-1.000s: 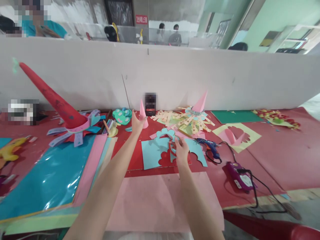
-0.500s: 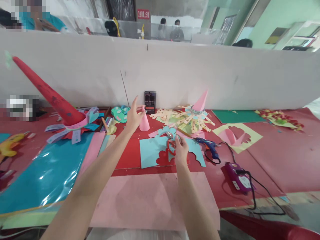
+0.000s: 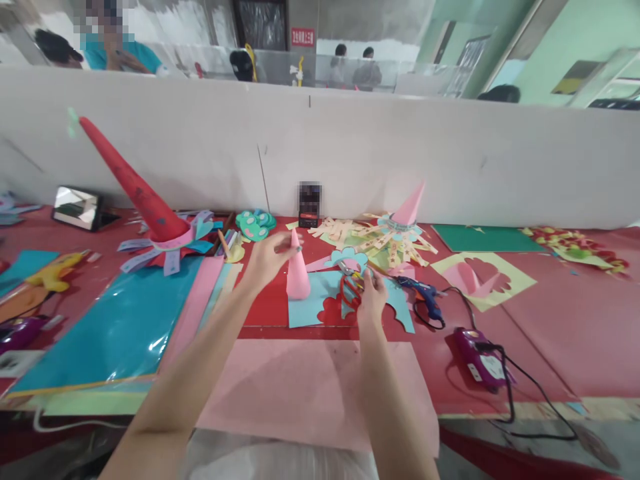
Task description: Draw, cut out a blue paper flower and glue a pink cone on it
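My left hand [image 3: 273, 259] is closed on a pink paper cone [image 3: 299, 275], gripping it near its tip. The cone stands about upright over the left part of a cut light-blue sheet [image 3: 304, 312]. My right hand [image 3: 373, 293] has its fingers drawn together beside red-handled scissors [image 3: 349, 291]. What those fingers pinch is too small to tell. Light-blue scalloped paper [image 3: 356, 255] lies just beyond the scissors blades. A pink sheet [image 3: 300, 387] spreads on the table beneath my forearms.
To the right are a blue glue gun [image 3: 423, 293] and a purple box [image 3: 480, 360] with black cable. A red cone hat [image 3: 145, 200] leans at left behind a shiny blue sheet [image 3: 115, 327]. A pink cone hat [image 3: 410, 205] and a phone [image 3: 310, 205] stand near the white partition [image 3: 350, 147].
My left hand has brought the pink cone nearer to me, onto the light-blue sheet's left part. My right hand stays beside the scissors. The view has shifted slightly left.
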`<action>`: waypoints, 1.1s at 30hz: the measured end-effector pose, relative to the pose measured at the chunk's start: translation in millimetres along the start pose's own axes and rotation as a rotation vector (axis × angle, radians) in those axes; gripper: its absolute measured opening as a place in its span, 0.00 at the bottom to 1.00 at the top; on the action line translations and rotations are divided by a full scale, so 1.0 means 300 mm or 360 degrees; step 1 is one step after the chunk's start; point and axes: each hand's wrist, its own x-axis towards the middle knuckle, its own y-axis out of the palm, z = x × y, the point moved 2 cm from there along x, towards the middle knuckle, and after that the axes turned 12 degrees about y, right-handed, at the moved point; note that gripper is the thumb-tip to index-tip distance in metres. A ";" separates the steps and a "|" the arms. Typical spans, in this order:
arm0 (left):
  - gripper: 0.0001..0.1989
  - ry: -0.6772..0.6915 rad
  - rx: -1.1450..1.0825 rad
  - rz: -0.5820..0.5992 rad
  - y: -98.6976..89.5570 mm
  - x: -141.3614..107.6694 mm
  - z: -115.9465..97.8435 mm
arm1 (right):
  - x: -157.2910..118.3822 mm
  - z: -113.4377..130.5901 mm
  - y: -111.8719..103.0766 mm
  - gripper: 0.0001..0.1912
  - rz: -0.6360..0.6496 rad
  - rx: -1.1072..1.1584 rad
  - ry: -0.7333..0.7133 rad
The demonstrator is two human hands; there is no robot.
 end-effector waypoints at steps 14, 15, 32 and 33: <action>0.20 0.0023 -0.0022 -0.0347 0.070 -0.221 0.132 | -0.060 0.017 0.030 0.20 0.0190 0.0196 -0.0028; 0.19 0.0094 0.0014 -0.0470 0.062 -0.228 0.126 | -0.065 0.026 0.032 0.20 0.0244 0.0276 -0.0014; 0.19 0.0506 -0.0064 -0.0375 0.073 -0.288 0.023 | -0.135 -0.012 0.079 0.23 0.0888 0.0211 0.0227; 0.20 0.0508 -0.0083 -0.0359 0.077 -0.290 0.026 | -0.135 -0.014 0.083 0.23 0.0879 0.0192 0.0222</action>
